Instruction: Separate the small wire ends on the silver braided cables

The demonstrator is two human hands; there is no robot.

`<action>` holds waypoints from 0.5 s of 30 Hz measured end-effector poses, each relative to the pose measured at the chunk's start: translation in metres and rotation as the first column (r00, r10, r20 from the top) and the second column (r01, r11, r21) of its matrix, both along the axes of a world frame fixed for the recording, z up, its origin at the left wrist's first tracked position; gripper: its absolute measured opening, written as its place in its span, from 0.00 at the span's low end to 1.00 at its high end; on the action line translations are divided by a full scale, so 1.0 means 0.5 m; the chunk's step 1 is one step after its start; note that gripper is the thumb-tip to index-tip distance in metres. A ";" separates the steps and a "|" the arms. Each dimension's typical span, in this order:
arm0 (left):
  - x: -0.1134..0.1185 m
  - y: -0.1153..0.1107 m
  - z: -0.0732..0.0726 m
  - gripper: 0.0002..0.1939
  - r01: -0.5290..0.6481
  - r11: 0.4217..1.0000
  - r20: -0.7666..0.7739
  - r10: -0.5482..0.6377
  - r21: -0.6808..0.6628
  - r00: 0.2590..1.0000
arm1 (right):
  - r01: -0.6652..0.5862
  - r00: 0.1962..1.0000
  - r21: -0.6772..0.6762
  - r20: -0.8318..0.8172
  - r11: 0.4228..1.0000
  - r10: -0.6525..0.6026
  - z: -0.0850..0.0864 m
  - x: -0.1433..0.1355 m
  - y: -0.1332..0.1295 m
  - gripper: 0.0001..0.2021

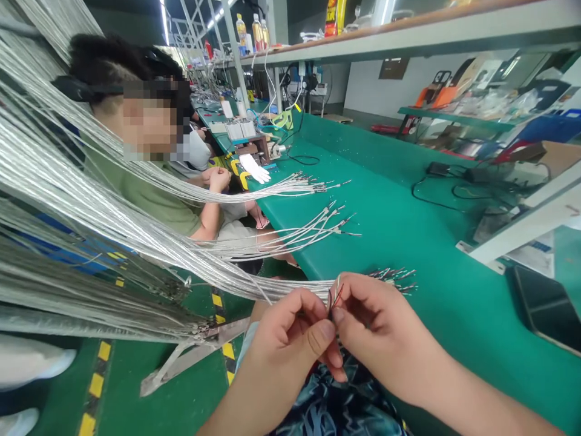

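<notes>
My left hand point(302, 336) and my right hand point(374, 327) meet above my lap at the table's front edge. Between their pinched fingertips are thin wires point(334, 298), dark and red, at the end of a cable. Both thumbs press against the fingers, and the fingertips hide part of the wires. Just behind my hands, a bundle of white cables point(290, 286) runs in from the left, its stripped ends point(402, 278) lying on the green table. Two more groups of cable ends, a middle group point(333, 224) and a far group point(308, 184), rest farther along.
A co-worker in a green shirt point(149, 194) sits to the left, hands together. On the green table point(436, 315) lie a phone point(544, 303) at right, a white glove point(254, 168) and a small machine point(254, 142). A shelf point(408, 39) overhangs it. Hanging cables point(91, 163) fill the left side.
</notes>
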State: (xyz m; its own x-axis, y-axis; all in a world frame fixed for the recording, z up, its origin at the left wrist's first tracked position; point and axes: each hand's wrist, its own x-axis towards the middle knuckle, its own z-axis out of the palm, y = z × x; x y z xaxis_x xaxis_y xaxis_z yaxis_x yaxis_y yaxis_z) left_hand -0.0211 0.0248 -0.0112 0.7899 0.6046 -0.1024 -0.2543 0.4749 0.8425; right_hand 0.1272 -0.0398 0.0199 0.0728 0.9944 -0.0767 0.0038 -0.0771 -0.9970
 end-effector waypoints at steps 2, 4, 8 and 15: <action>-0.006 0.000 -0.003 0.09 0.008 0.999 -0.034 -0.007 0.032 0.999 | -0.017 0.997 -0.010 -0.082 1.000 0.016 0.003 -0.001 0.003 0.10; -0.009 0.002 0.001 0.07 0.018 0.999 -0.055 -0.016 0.032 0.998 | -0.033 0.992 -0.008 -0.122 0.999 0.032 0.007 0.001 0.005 0.09; -0.013 0.006 0.013 0.06 0.021 0.999 -0.022 -0.020 0.024 1.000 | 0.022 0.987 0.062 0.160 0.998 -0.032 0.012 0.010 0.004 0.08; -0.014 0.009 0.004 0.07 0.021 0.999 -0.044 -0.020 0.043 0.999 | 0.058 0.840 0.287 0.504 0.956 -0.203 0.013 0.019 0.004 0.08</action>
